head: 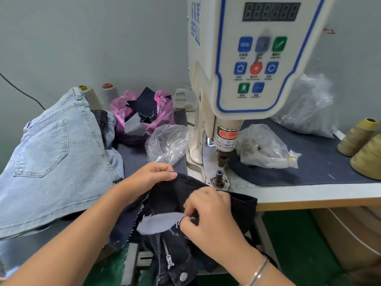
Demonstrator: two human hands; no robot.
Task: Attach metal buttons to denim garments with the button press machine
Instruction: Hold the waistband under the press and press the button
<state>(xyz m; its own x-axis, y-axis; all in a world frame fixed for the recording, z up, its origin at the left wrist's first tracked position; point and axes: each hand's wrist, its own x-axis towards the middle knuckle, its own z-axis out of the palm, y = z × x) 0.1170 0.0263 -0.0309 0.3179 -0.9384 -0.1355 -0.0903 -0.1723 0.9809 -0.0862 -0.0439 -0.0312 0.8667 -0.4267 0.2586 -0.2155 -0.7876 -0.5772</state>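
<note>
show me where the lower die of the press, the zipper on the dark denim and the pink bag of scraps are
lower die (219, 176): head view, on its dark upright post.
zipper (167, 251): head view, on the metal teeth.
pink bag (120, 112): head view, on its left plastic wall.

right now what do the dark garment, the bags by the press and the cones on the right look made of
Dark garment: looks like black denim, matte woven cloth with frayed threads and a metal zip.
Bags beside the press: thin clear plastic film, glossy and crinkled, small metal pieces showing through.
Cones: wound olive thread, soft matte surface; the core is probably plastic, hard to tell.
</note>
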